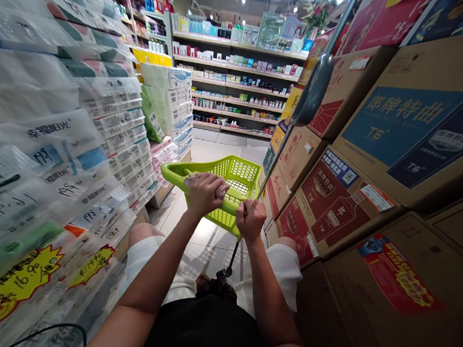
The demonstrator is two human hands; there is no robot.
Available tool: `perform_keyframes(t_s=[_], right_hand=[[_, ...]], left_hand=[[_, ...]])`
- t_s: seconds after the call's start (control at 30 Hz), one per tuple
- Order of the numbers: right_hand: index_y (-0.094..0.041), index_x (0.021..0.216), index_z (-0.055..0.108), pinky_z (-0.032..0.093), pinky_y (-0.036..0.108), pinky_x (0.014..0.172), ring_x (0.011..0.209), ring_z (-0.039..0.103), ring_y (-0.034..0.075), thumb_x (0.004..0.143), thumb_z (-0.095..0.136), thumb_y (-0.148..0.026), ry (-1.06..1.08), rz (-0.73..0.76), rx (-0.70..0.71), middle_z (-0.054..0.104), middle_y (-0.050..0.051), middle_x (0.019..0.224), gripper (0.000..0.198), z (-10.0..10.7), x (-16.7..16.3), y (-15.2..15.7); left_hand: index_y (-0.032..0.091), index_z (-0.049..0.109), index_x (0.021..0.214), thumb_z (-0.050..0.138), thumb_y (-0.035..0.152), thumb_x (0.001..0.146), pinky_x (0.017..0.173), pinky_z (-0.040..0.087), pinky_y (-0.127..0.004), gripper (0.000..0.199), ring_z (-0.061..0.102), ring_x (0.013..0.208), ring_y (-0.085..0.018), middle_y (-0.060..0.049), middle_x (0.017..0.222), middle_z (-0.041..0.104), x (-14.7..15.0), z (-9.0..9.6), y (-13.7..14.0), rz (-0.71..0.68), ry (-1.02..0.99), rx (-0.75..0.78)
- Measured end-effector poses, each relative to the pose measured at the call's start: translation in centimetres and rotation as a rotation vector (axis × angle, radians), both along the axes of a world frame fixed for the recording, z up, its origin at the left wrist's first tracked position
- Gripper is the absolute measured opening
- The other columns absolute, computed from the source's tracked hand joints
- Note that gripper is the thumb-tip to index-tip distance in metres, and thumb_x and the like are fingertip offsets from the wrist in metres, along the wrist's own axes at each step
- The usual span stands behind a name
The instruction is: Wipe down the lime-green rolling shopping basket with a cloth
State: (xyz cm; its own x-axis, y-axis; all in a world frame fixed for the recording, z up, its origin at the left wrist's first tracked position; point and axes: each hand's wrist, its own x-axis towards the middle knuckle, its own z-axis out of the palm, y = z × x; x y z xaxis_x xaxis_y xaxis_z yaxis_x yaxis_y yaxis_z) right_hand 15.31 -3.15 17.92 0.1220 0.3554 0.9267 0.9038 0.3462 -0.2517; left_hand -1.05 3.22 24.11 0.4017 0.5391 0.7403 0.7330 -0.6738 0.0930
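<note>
A lime-green plastic shopping basket (238, 168) with lattice sides stands on the floor ahead of my knees. My left hand (206, 193) is closed around a crumpled pale cloth (221, 190) at the basket's near rim. Closed on that same rim, at the right corner, is my right hand (250, 219). A thin grey pole (275, 169) rises beside it to a dark grey loop-shaped grip (314, 88). Inside the basket only its lattice bottom shows; the near part is hidden by my hands.
Wrapped tissue packs (114, 118) are stacked high on my left, with yellow price signs (13, 289). Cardboard cartons (421, 110) form a wall close on my right. Shelves of small packaged goods (241, 76) stand across the far end of the tiled aisle (217, 150).
</note>
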Motion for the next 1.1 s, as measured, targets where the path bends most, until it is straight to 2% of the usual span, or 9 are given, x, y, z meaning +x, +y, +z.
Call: perform_keyframes(t_s=[0.1, 0.2, 0.3, 0.4, 0.5, 0.67, 0.8, 0.9, 1.1], right_hand=[[-0.027, 0.071, 0.042, 0.038, 0.035, 0.071, 0.067, 0.048, 0.021, 0.094, 0.048, -0.021, -0.019, 0.006, 0.014, 0.052, 0.000, 0.064, 0.024, 0.0, 0.1, 0.2], [-0.027, 0.073, 0.042, 0.038, 0.035, 0.072, 0.067, 0.049, 0.021, 0.094, 0.048, -0.021, -0.049, 0.023, 0.002, 0.053, 0.000, 0.065, 0.023, 0.0, 0.1, 0.3], [-0.027, 0.074, 0.043, 0.039, 0.035, 0.073, 0.069, 0.050, 0.021, 0.095, 0.049, -0.021, -0.069, 0.039, -0.033, 0.056, 0.000, 0.067, 0.022, 0.0, 0.1, 0.3], [-0.027, 0.074, 0.043, 0.038, 0.035, 0.073, 0.068, 0.050, 0.021, 0.094, 0.049, -0.020, -0.060, 0.041, -0.030, 0.054, 0.000, 0.066, 0.022, -0.1, 0.0, 0.4], [-0.027, 0.074, 0.043, 0.038, 0.034, 0.072, 0.068, 0.049, 0.020, 0.093, 0.050, -0.019, -0.041, 0.049, -0.012, 0.053, 0.000, 0.066, 0.022, -0.2, -0.1, 0.4], [-0.027, 0.072, 0.042, 0.039, 0.035, 0.072, 0.068, 0.049, 0.021, 0.092, 0.050, -0.022, 0.009, 0.047, -0.045, 0.051, 0.000, 0.066, 0.022, -0.4, 0.1, 0.3], [-0.027, 0.071, 0.041, 0.041, 0.033, 0.072, 0.068, 0.050, 0.020, 0.092, 0.049, -0.022, 0.002, 0.078, -0.058, 0.051, 0.000, 0.065, 0.023, -0.3, 1.3, 0.2], [-0.027, 0.070, 0.041, 0.041, 0.031, 0.069, 0.066, 0.051, 0.019, 0.092, 0.048, -0.021, -0.010, 0.102, -0.035, 0.049, -0.001, 0.064, 0.023, -0.1, 2.4, 0.3], [-0.027, 0.071, 0.041, 0.041, 0.031, 0.066, 0.063, 0.050, 0.018, 0.091, 0.049, -0.020, 0.010, 0.153, 0.019, 0.049, -0.002, 0.064, 0.022, -0.1, 3.4, 0.7]], left_hand=[[0.023, 0.070, 0.083, 0.059, 0.032, 0.097, 0.102, 0.040, -0.047, 0.020, 0.064, 0.103, -0.028, -0.007, 0.098, 0.077, 0.2, -1.9, -1.1, 0.040, -0.142, 0.120], [0.024, 0.070, 0.085, 0.060, 0.033, 0.096, 0.104, 0.039, -0.050, 0.018, 0.062, 0.101, -0.029, -0.009, 0.098, 0.074, -1.0, -1.9, -0.4, 0.074, -0.166, 0.121], [0.022, 0.071, 0.090, 0.063, 0.033, 0.091, 0.106, 0.039, -0.055, 0.014, 0.059, 0.108, -0.034, -0.012, 0.103, 0.070, -3.8, -1.3, 2.0, 0.270, -0.255, 0.005], [0.020, 0.072, 0.098, 0.065, 0.034, 0.088, 0.108, 0.043, -0.056, 0.018, 0.055, 0.118, -0.037, -0.015, 0.120, 0.060, -7.1, -1.4, 4.7, 0.496, -0.519, -0.158], [0.018, 0.072, 0.110, 0.061, 0.034, 0.093, 0.111, 0.047, -0.046, 0.026, 0.054, 0.123, -0.032, -0.016, 0.129, 0.048, -8.6, -2.1, 5.5, 0.514, -0.715, -0.251], [0.020, 0.071, 0.123, 0.054, 0.034, 0.099, 0.116, 0.044, -0.046, 0.032, 0.049, 0.126, -0.030, -0.016, 0.126, 0.044, -5.6, -2.8, 1.2, 0.464, -0.643, -0.232], [0.020, 0.071, 0.124, 0.058, 0.034, 0.097, 0.114, 0.046, -0.047, 0.033, 0.050, 0.123, -0.031, -0.015, 0.122, 0.045, -2.9, -2.9, -2.0, 0.395, -0.525, -0.205], [0.020, 0.072, 0.120, 0.058, 0.035, 0.096, 0.112, 0.046, -0.049, 0.032, 0.050, 0.122, -0.033, -0.016, 0.121, 0.047, -3.4, -2.6, -1.3, 0.401, -0.495, -0.204], [0.018, 0.076, 0.107, 0.056, 0.035, 0.093, 0.106, 0.048, -0.053, 0.029, 0.052, 0.119, -0.038, -0.018, 0.121, 0.052, -6.8, -1.0, 2.5, 0.558, -0.489, -0.256]])
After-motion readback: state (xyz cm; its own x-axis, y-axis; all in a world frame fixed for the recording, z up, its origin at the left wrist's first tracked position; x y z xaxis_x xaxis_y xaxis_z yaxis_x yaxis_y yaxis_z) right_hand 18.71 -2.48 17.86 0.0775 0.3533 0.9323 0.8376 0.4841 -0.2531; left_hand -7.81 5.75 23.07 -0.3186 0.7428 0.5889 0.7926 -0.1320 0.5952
